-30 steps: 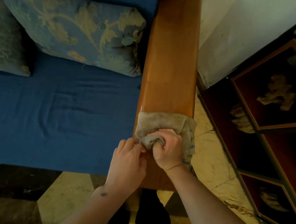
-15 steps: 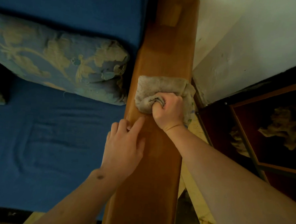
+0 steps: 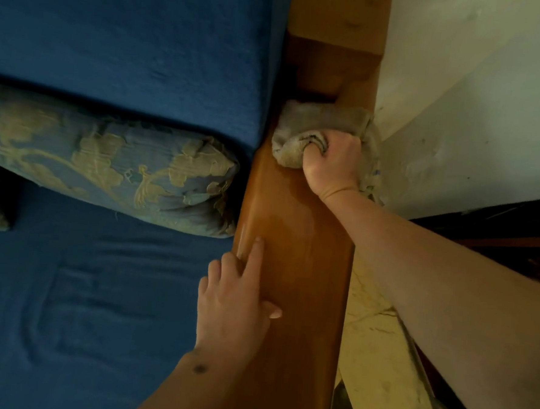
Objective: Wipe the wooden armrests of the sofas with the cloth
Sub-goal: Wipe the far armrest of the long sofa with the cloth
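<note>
Cloth [image 3: 301,136], beige and bunched, pressed on far end of wooden armrest [image 3: 299,269], against the raised wooden block at the sofa back. Gripped by right hand [image 3: 333,162], fingers curled round a fold. Left hand [image 3: 235,303] laid flat on armrest's near inner edge, fingers straight and holding nothing, well apart from cloth. Patterned cushion [image 3: 113,166] touching armrest's inner side, resting on blue sofa seat [image 3: 98,304]. White wall [image 3: 474,106] beyond armrest's outer side.
</note>
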Available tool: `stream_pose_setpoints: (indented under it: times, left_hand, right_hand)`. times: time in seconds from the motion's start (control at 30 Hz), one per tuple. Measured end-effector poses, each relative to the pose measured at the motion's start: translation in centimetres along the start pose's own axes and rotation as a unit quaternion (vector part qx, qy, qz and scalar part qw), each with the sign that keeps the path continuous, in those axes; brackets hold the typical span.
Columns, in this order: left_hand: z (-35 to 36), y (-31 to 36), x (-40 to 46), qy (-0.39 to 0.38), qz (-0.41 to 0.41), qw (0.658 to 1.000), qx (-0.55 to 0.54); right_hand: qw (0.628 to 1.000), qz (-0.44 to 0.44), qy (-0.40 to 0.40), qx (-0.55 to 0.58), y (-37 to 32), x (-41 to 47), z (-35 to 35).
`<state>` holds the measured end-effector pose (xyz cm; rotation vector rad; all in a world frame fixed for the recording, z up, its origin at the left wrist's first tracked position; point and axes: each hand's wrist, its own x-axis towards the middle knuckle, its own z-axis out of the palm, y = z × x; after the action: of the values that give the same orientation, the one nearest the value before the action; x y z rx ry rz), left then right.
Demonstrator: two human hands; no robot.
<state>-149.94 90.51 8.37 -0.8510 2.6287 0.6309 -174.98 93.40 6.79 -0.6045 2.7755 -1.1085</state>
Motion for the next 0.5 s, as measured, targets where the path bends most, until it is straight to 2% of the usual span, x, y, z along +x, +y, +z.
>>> stream_pose_setpoints:
  times: [0.33,0.5]
  left_hand:
    - [-0.5,-0.3,0.9,0.002,0.009,0.999,-0.033]
    - [0.3,-1.0,-1.7,0.059,0.029,0.995,-0.07]
  right_hand:
    - [0.999,0.015,0.026,-0.017,-0.8,1.7,0.8]
    - [0.999,0.025,0.04,-0.009,-2.1,-3.1,1.6]
